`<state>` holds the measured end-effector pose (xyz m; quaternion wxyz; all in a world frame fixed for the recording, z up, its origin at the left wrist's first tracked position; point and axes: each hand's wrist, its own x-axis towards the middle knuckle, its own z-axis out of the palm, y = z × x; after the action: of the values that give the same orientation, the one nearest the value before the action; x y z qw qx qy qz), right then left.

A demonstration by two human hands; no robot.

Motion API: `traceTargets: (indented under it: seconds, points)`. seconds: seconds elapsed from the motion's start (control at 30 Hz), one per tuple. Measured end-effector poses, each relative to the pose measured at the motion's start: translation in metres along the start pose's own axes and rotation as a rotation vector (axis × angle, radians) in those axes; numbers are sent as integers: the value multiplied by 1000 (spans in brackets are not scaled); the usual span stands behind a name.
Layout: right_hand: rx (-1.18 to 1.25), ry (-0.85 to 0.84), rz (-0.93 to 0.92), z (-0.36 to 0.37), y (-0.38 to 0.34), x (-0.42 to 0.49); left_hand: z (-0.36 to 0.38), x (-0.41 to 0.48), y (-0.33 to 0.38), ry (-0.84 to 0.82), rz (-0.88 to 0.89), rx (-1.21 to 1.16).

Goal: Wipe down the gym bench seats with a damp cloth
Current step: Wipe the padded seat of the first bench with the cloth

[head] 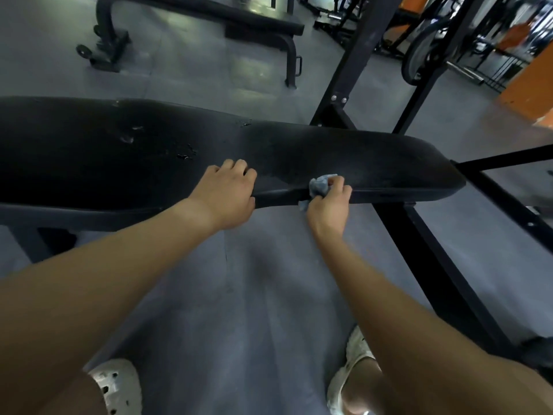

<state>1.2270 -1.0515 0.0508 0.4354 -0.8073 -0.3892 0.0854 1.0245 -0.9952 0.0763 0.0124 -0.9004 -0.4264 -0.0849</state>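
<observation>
Head view: you look down on a black bench surface (344,151) lying crosswise before you.
Cloth: your blue cloth (320,185) sits bunched on the surface's near edge, towards its right end.
Right hand: your right hand (330,205) grips the cloth, fingers curled round it.
Left hand: your left hand (224,196) is just left of the cloth, fingers curled over the same edge.
Beyond the surface: a second bench (239,19).
</observation>
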Motion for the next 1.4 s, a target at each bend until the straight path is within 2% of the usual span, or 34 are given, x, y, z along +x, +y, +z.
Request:
traceTargets:
  seconds: [0.1,0.27,0.33,0.47,0.53,0.77,0.87,0.93,1.0,1.07,1.13,1.2,1.27,1.4]
  points:
    - [29,-27,-128,14,0,-18,1,2,-2,16,42,35]
    - [-106,-111,-410,17,-6,-15,0,9,-4,29,73,32]
    - [-153,-60,-377,12,-8,4,0,11,-7,21,81,22]
    - [-193,44,-142,4,-5,42,-2,11,-14,15,90,-24]
    - [-253,35,-148,11,-11,45,-2,10,-18,10,99,-58]
    - [-347,-203,-637,64,-59,12,-7,9,-35,68,108,-114]
    - [-394,-325,-761,63,-62,21,-8,8,-44,91,65,-97]
    - [-475,-335,-824,58,-59,39,-7,8,-52,82,33,-77]
    - [-552,-300,-762,53,-53,59,-6,6,-61,73,7,-75]
    - [-592,-250,-596,48,-46,72,-5,4,-68,75,-8,-60]
    - [-556,-233,-444,44,-43,74,-5,3,-73,80,-23,-42]
    - [-501,-256,-391,45,-50,69,-5,2,-77,77,-33,-31]
    - [-457,-348,-443,52,-61,59,-4,1,-81,69,-39,-26]
    - [-363,-496,-684,68,-75,33,-7,3,-83,56,-37,-37]
